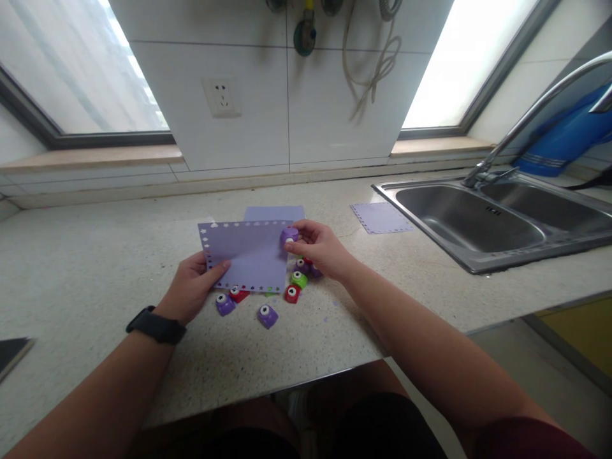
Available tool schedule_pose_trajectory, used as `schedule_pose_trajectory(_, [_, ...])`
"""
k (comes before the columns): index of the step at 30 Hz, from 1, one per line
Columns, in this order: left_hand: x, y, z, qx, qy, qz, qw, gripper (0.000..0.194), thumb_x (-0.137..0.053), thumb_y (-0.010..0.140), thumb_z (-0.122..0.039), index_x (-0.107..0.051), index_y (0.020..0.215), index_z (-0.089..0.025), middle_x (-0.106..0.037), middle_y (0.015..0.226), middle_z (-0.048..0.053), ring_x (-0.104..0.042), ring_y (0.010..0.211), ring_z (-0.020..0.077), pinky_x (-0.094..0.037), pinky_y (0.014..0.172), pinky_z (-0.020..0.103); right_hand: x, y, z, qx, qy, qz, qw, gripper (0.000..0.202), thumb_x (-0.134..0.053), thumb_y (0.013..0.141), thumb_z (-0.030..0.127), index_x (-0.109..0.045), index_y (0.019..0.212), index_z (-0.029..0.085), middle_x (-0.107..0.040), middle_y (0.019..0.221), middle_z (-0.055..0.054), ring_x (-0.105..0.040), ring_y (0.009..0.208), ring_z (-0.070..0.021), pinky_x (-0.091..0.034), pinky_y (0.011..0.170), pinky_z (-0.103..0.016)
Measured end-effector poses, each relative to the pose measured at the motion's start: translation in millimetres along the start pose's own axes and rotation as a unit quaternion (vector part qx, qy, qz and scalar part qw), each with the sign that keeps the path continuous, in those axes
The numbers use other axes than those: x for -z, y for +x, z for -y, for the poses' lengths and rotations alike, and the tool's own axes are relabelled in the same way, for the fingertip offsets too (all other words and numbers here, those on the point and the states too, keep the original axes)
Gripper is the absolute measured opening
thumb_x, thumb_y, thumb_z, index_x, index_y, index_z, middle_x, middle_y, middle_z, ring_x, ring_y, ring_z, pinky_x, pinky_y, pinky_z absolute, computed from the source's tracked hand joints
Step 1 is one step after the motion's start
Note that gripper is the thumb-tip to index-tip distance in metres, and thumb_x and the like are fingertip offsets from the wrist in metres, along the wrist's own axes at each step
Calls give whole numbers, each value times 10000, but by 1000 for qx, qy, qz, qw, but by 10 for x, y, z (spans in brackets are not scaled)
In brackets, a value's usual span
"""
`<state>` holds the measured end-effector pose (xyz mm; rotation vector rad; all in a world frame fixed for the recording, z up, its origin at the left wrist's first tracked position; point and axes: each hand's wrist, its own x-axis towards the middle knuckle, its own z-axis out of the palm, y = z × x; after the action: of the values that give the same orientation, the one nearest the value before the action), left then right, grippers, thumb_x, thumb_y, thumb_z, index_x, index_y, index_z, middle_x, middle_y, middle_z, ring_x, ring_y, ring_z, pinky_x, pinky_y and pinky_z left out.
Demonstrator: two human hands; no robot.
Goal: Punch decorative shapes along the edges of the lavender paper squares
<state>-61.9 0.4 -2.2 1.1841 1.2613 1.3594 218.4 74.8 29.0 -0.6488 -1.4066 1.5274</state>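
Observation:
My left hand pinches the left edge of a purple sheet of paper, thumb on top. Small shapes are punched along the sheet's top, left and bottom edges. At the sheet's upper right corner, my right hand grips a purple craft punch set on the paper's edge. Below the sheet lie more small craft punches: a purple one, another purple one, a red one and a green one. Others are partly hidden under the paper and my right hand.
Behind the held sheet lies another purple sheet. A purple sheet with a punched border rests beside the steel sink on the right. A dark flat object sits at the far left of the speckled counter.

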Motion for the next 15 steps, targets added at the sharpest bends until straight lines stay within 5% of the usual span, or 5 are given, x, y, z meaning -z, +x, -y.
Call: schedule_pose_trajectory(15, [0,-3,0,3,9,-1,1000,466,-905,750,-396,-777,1132,-163,-819,989,93,-778,842,264,-651,833,416,60,8,-31,16,-34,8,999,364,-926,712,338,-742,1010,238,-736,946,-11,-665,844,-154,-559,838,-335])
